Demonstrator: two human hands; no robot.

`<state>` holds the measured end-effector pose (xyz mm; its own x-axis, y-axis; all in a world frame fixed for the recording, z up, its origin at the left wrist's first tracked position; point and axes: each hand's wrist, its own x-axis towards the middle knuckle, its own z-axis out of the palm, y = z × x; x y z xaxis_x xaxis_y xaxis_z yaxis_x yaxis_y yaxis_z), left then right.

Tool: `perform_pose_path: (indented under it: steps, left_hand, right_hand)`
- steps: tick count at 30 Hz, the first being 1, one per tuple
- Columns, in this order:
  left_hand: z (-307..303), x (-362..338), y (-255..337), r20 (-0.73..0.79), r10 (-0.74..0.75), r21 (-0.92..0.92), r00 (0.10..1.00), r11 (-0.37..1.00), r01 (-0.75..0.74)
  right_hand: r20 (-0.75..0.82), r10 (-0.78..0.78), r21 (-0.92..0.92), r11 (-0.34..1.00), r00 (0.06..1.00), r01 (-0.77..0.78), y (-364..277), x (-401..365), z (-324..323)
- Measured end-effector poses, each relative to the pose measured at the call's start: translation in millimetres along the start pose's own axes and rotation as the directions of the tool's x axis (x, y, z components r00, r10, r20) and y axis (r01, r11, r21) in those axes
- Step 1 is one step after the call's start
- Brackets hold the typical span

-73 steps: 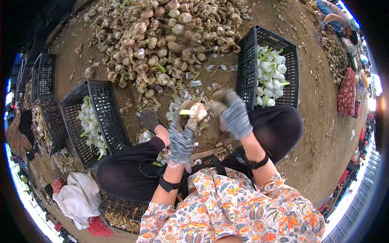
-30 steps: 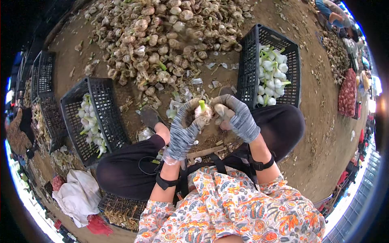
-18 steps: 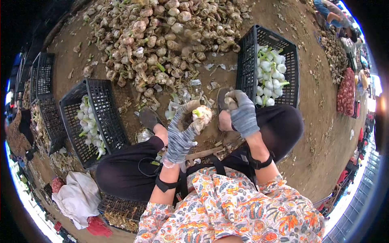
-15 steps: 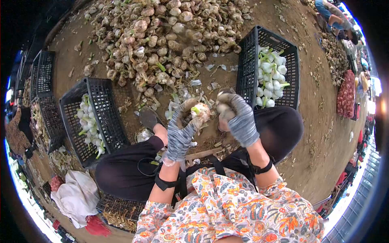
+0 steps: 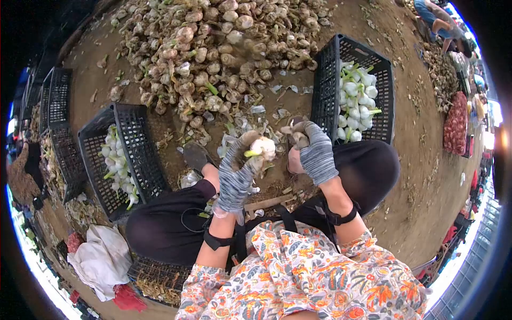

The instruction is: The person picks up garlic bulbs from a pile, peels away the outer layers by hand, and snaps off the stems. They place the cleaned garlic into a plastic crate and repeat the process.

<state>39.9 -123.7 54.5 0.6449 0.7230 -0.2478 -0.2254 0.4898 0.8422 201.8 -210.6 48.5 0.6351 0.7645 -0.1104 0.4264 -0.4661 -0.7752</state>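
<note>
My left hand (image 5: 237, 165), in a grey knitted glove with soiled fingers, grips a garlic bulb (image 5: 264, 146). The bulb looks mostly white, with a short green stem end pointing left. To its right, and apart from it, is my right hand (image 5: 316, 149) in a matching glove. Its fingers are curled together, and a pale papery scrap shows by the fingertips; what lies inside them is hidden. Under both hands, garlic skins (image 5: 245, 125) litter the ground. Beyond them lies a large heap of unpeeled garlic (image 5: 213, 58).
A black crate of white garlic (image 5: 326, 88) stands at right, and another black crate (image 5: 141, 154) at left. More crates (image 5: 58, 101) line the far left. A white sack (image 5: 101, 256) lies at lower left, a red net sack (image 5: 455, 125) at right. Another person (image 5: 440, 24) bends at upper right.
The bulb in my left hand now shows a whiter surface, and its stem end has turned down and left. My right hand has shifted slightly, with a pale scrap now at its fingertips.
</note>
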Motion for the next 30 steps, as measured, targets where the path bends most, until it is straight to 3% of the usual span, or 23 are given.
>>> perform_pose_path:
  steps: [1, 3, 4, 6, 7, 8, 10, 12, 14, 15, 16, 17, 19, 21, 24, 25, 29, 30]
  left_hand:
    - [-5, 2, -6, -0.021, -0.073, -0.083, 0.997, 0.994, 0.071]
    - [-6, 3, -6, -0.05, -0.211, -0.231, 0.976, 0.953, 0.194]
    - [-7, 3, -7, -0.05, -0.212, -0.23, 0.976, 0.953, 0.195]
    - [-10, 2, -9, -0.033, -0.199, -0.156, 0.979, 0.969, 0.192]
    - [-9, 2, -10, 0.001, -0.117, -0.073, 0.993, 0.99, 0.117]
    - [-10, 2, -8, -0.001, -0.118, -0.073, 0.993, 0.99, 0.117]
    - [-9, 0, -2, 0.079, -0.05, 0.185, 0.996, 0.982, 0.035]
    - [-8, 2, -3, 0.082, 0.011, 0.241, 0.997, 0.97, -0.03]
    - [-11, 1, -6, 0.095, 0.004, 0.257, 0.996, 0.966, -0.028]
    - [-9, 0, -6, 0.022, -0.018, 0.233, 1.0, 0.972, 0.012]
    - [-10, 1, -7, 0.022, -0.019, 0.232, 1.0, 0.973, 0.014]
    - [-11, 1, -7, 0.022, -0.043, 0.243, 0.999, 0.969, 0.037]
    - [-11, 2, -7, 0.021, -0.066, 0.253, 0.998, 0.966, 0.059]
    - [-9, 3, -4, 0.038, -0.119, 0.123, 0.992, 0.986, 0.114]
    - [0, 2, -2, 0.012, -0.004, 0.226, 1.0, 0.974, 0.001]
    - [1, 3, -1, -0.008, 0.026, 0.256, 1.0, 0.966, -0.023]
    - [-1, 2, -3, -0.049, 0.036, 0.269, 0.998, 0.963, -0.021]
    - [-2, 1, -5, -0.08, -0.059, 0.127, 0.995, 0.989, 0.069]
  right_hand:
    - [0.001, 0.001, 0.0, 1.0, 1.0, -0.001, -2, -3, 1]
    - [-0.044, -0.087, 0.358, 0.929, 0.995, 0.097, -13, -6, 2]
    - [-0.044, -0.086, 0.358, 0.929, 0.995, 0.096, -18, -5, 1]
    - [0.159, -0.076, 0.45, 0.893, 0.984, -0.003, -30, -2, 1]
    - [0.266, 0.06, 0.535, 0.821, 0.962, -0.199, -45, 0, -4]
    - [0.267, 0.06, 0.535, 0.821, 0.962, -0.199, -43, 2, -4]
    - [0.374, 0.03, 0.357, 0.918, 0.927, -0.174, -36, 6, -3]
    - [0.37, 0.021, 0.335, 0.93, 0.929, -0.154, -33, 7, -4]
    - [0.474, 0.104, 0.378, 0.873, 0.874, -0.309, -30, 8, -8]
    - [0.439, -0.032, 0.348, 0.927, 0.898, -0.138, -25, 8, -10]
    - [0.438, -0.03, 0.348, 0.927, 0.898, -0.139, -17, 6, -10]
    - [0.363, -0.138, 0.317, 0.948, 0.922, 0.017, -7, 3, -7]
    - [0.291, -0.251, 0.272, 0.947, 0.923, 0.172, -10, 1, -8]
    - [0.269, 0.017, 0.449, 0.883, 0.963, -0.141, -20, -2, -9]
    - [0.375, 0.088, 0.377, 0.895, 0.923, -0.238, -27, -3, -3]
    - [0.321, 0.011, 0.403, 0.903, 0.947, -0.147, -23, -5, 4]
    - [0.259, -0.006, 0.383, 0.919, 0.966, -0.097, -27, -6, 5]
    - [0.156, 0.046, 0.335, 0.937, 0.987, -0.096, -26, -5, 5]
